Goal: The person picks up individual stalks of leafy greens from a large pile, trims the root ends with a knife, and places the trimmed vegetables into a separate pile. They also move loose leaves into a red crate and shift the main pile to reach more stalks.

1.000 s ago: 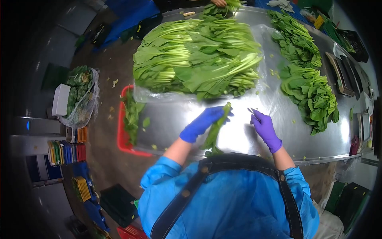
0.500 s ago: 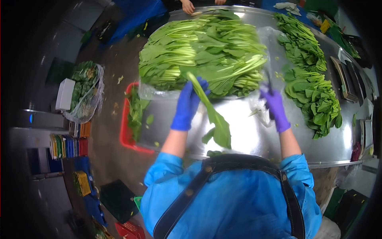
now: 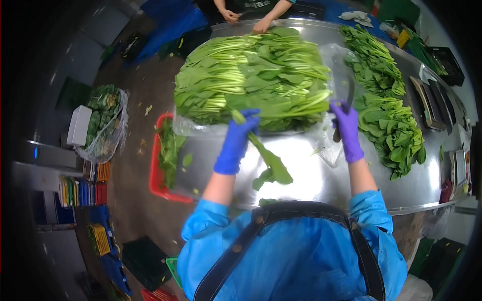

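My left hand (image 3: pixel 236 143), in a blue glove, is closed around a single leafy green stalk (image 3: pixel 268 158). Its pale stem end points up and away from me, and the leaf hangs down over the bare metal. In a purple glove, my right hand (image 3: pixel 346 128) grips a knife (image 3: pixel 351 91), its dark curved blade pointing away from me and the handle end showing below the fingers. Just beyond both hands, a large pile of leafy greens (image 3: pixel 246 83) lies on clear plastic sheeting (image 3: pixel 201 129), stems and leaves in rows.
The metal table (image 3: pixel 296 188) spans the front. More greens (image 3: pixel 394 133) lie in bunches at right. A red crate (image 3: pixel 156 173) with leaves stands at the table's left edge. Across the table are a co-worker's hands (image 3: pixel 262 25). Dark trays (image 3: pixel 427 108) sit far right.
My left hand still holds the stalk, whose stem end has dropped and whose leaf has swung slightly. The knife shows more clearly now. The co-worker's hands and arms have come further into view.
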Demonstrator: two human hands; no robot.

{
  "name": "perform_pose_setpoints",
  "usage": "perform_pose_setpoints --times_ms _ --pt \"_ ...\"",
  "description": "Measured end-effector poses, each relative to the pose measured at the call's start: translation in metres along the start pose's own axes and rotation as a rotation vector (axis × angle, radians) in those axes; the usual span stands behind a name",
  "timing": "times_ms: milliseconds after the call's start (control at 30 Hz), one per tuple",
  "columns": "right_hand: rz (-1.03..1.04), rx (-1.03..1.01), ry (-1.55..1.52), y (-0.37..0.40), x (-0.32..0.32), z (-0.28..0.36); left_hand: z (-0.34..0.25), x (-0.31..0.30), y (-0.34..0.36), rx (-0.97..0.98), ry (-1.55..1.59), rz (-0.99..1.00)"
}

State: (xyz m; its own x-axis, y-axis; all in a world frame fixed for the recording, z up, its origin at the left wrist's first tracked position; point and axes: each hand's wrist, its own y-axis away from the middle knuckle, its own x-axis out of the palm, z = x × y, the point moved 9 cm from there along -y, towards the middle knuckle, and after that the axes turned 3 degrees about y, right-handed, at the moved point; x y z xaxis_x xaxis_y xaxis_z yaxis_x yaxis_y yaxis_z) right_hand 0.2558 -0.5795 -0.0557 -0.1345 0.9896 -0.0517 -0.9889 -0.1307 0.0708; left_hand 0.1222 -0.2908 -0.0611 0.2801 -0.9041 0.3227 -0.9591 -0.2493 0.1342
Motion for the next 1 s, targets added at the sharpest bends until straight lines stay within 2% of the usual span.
perform_pose_setpoints --times_ms 67,133,200,233,333,367,400,500,533,600,633,700,733,800,833,867,900,933,967,1000 --pt "-0.045 -0.020 -0.023 0.026 -0.006 -0.007 -0.012 0.051 0.018 -0.007 -0.276 0.132" --pt "-0.094 -0.059 -0.001 0.047 -0.012 -0.016 -0.002 0.093 0.025 0.109 -0.381 0.252" --pt "-0.098 -0.061 0.041 0.064 -0.015 -0.036 -0.002 0.129 0.032 0.367 -0.819 0.300" --pt "-0.088 -0.037 0.062 0.070 -0.016 -0.047 0.008 0.139 0.034 0.462 -0.799 0.324" --pt "-0.142 0.132 -0.010 0.076 -0.035 -0.072 0.059 0.138 0.014 0.401 -0.954 0.301" --pt "-0.198 0.174 -0.051 0.074 -0.050 -0.080 0.079 0.131 0.001 0.315 -0.947 0.307" --pt "-0.226 0.194 -0.115 0.072 -0.062 -0.088 0.088 0.131 -0.007 0.315 -0.944 0.320" --pt "-0.221 0.193 -0.111 0.072 -0.074 -0.091 0.105 0.138 -0.022 0.213 -0.741 0.320" --pt "-0.155 0.204 -0.106 0.074 -0.068 -0.091 0.107 0.144 -0.024 0.215 -0.738 0.327" --pt "-0.092 0.214 -0.100 0.078 -0.059 -0.089 0.127 0.164 -0.027 0.053 -0.641 0.517" --pt "-0.102 0.187 -0.089 0.079 -0.059 -0.089 0.132 0.166 -0.032 0.054 -0.640 0.520" --pt "-0.128 0.168 -0.075 0.080 -0.066 -0.094 0.173 0.160 -0.039 -0.160 -0.708 0.615" --pt "-0.131 0.169 -0.076 0.080 -0.074 -0.102 0.182 0.156 -0.043 -0.162 -0.709 0.617" --pt "-0.198 0.256 -0.146 0.085 -0.098 -0.131 0.182 0.152 -0.045 -0.025 -0.808 0.667" --pt "-0.221 0.322 -0.163 0.088 -0.110 -0.146 0.182 0.148 -0.046 -0.032 -0.810 0.673" --pt "-0.221 0.422 -0.070 0.088 -0.131 -0.180 0.171 0.137 -0.051 -0.012 -0.892 0.580" --pt "-0.220 0.362 0.359 0.087 -0.158 -0.202 0.163 0.124 -0.054 0.007 -0.973 0.487" --pt "-0.209 0.293 0.786 0.087 -0.170 -0.211 0.163 0.114 -0.053 -0.003 -0.974 0.498" --pt "-0.211 0.304 0.786 0.092 -0.171 -0.211 0.152 0.101 -0.055 0.096 -0.984 0.431" --pt "-0.289 0.201 0.892 0.095 -0.171 -0.193 0.139 0.092 -0.054 0.195 -0.988 0.358"
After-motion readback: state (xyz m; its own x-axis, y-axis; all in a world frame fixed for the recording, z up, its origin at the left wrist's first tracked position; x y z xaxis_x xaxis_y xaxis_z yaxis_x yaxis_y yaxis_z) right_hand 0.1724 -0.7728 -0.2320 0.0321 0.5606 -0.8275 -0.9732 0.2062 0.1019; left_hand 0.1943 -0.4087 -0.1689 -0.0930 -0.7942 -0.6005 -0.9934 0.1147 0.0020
